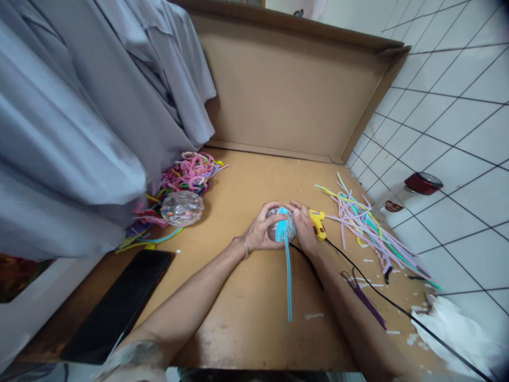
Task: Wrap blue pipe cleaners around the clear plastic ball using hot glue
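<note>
Near the middle of the table, a clear, rounded ball sits between my two hands. A light-blue strip is laid in several rows across it, and the loose length hangs down toward the table's front edge. My left hand is wrapped round the ball's left side, thumb over the blue rows. On the opposite side, my right hand curls against the ball, its fingertips partly hidden. Just right of that hand lies a yellow glue gun with a black cord.
Colourful fuzzy stems are heaped at left beside another clear ball. A dark phone-like slab lies front left. Straight stems, a red-lidded jar and crumpled white material are at right. Cardboard stands behind; grey cloth hangs left.
</note>
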A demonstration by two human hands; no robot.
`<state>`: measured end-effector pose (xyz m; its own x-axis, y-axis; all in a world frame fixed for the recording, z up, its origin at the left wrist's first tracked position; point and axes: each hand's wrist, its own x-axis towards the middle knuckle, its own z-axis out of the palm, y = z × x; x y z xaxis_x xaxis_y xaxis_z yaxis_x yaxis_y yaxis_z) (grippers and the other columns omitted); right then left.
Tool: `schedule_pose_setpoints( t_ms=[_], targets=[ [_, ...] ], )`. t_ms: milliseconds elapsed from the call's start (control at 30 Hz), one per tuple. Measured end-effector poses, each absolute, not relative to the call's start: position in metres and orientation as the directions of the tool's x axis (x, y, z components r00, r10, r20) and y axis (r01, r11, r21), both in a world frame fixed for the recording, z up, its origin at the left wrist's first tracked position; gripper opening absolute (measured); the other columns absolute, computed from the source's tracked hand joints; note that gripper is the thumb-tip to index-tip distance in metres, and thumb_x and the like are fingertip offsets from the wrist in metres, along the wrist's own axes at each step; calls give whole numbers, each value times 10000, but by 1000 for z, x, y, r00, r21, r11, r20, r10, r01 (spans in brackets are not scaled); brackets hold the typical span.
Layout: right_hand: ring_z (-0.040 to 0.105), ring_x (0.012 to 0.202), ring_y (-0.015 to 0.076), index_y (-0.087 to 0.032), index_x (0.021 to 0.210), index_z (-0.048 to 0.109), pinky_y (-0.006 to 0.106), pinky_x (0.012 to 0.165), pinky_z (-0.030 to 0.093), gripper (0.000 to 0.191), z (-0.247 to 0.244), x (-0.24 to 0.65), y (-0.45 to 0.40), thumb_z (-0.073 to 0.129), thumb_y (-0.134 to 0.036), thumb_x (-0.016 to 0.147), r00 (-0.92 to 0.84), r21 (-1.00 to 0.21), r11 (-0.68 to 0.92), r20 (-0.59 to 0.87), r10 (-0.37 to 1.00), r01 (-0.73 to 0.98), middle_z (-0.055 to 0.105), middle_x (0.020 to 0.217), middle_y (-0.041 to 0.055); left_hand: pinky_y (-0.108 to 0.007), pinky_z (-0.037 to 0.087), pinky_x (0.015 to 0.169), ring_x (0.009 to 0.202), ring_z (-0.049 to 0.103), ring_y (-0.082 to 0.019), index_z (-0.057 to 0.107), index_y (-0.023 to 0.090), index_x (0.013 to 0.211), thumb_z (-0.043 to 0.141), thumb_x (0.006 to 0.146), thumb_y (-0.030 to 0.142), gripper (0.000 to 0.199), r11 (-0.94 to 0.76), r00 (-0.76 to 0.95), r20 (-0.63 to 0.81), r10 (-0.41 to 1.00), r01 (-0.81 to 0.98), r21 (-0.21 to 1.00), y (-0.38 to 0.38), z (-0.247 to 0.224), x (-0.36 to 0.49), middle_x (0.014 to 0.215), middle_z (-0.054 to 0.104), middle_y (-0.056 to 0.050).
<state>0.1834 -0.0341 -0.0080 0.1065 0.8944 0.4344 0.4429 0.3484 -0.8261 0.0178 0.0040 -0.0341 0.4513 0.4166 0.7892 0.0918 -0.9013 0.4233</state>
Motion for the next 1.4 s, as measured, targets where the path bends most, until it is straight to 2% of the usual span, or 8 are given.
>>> schedule_pose_setpoints(
  t_ms=[167, 333, 567, 733, 967, 1100, 1333, 1400],
  targets=[
    [445, 1278, 264, -265, 1096, 702, 512, 1130, 297, 585, -9, 183, -35, 308, -659, 917, 47, -802, 339, 413, 909, 492, 549, 1276, 106, -501, 477, 1012, 1284, 453, -327, 496, 280, 1246, 823, 605, 362, 724, -914, 458, 798, 392, 95, 395, 4, -35, 18, 1360, 349, -124],
    [452, 1272, 259, -276, 1057, 723, 502, 1121, 304, 550, 0, 180, -38, 318, -626, 932, 31, -794, 375, 442, 896, 477, 560, 1260, 96, -503, 466, 1016, 1292, 447, -333, 529, 251, 1231, 842, 581, 364, 730, -882, 451, 765, 459, 126, 455, 5, -36, 17, 1359, 352, -137],
    [466, 1251, 274, -276, 1036, 737, 520, 1104, 309, 557, 3, 179, -39, 324, -632, 924, 40, -791, 382, 455, 890, 478, 576, 1234, 102, -511, 460, 1021, 1286, 457, -329, 531, 257, 1220, 859, 560, 345, 742, -875, 442, 765, 469, 116, 469, 5, -36, 17, 1367, 348, -137],
    [465, 1251, 270, -271, 985, 748, 520, 1102, 307, 547, 8, 178, -43, 327, -616, 931, 59, -787, 400, 480, 875, 469, 570, 1255, 98, -511, 440, 1047, 1282, 463, -321, 549, 241, 1191, 857, 557, 317, 709, -836, 413, 739, 532, 121, 535, 5, -36, 18, 1364, 369, -132],
    [513, 1201, 248, -254, 1093, 703, 466, 1072, 367, 459, 4, 178, -40, 347, -508, 955, 48, -800, 427, 490, 870, 422, 615, 1189, 91, -517, 446, 1023, 1282, 455, -322, 554, 226, 1165, 871, 534, 341, 715, -754, 334, 695, 637, 84, 651, 8, -32, 17, 1311, 421, -130],
    [551, 1129, 246, -241, 1109, 677, 446, 1012, 411, 355, 10, 177, -44, 427, -426, 937, 19, -733, 491, 565, 825, 471, 643, 1122, 85, -516, 440, 1031, 1281, 463, -320, 553, 220, 1162, 867, 531, 312, 711, -718, 360, 652, 668, 80, 691, 8, -31, 17, 1302, 434, -129],
    [561, 931, 233, -253, 1073, 675, 426, 851, 424, 267, 22, 172, -56, 518, -337, 874, -88, -510, 550, 675, 732, 662, 625, 937, 59, -506, 440, 1045, 1284, 462, -316, 565, 209, 1148, 851, 521, 248, 690, -690, 377, 615, 692, 95, 718, 6, -29, 18, 1275, 466, -121],
    [559, 893, 230, -252, 1056, 676, 418, 823, 423, 253, 22, 171, -56, 531, -315, 858, -107, -485, 557, 682, 723, 675, 615, 902, 55, -505, 430, 1059, 1284, 460, -315, 568, 208, 1145, 845, 507, 219, 695, -671, 384, 596, 705, 87, 737, 6, -26, 18, 1270, 469, -117]
  ],
)
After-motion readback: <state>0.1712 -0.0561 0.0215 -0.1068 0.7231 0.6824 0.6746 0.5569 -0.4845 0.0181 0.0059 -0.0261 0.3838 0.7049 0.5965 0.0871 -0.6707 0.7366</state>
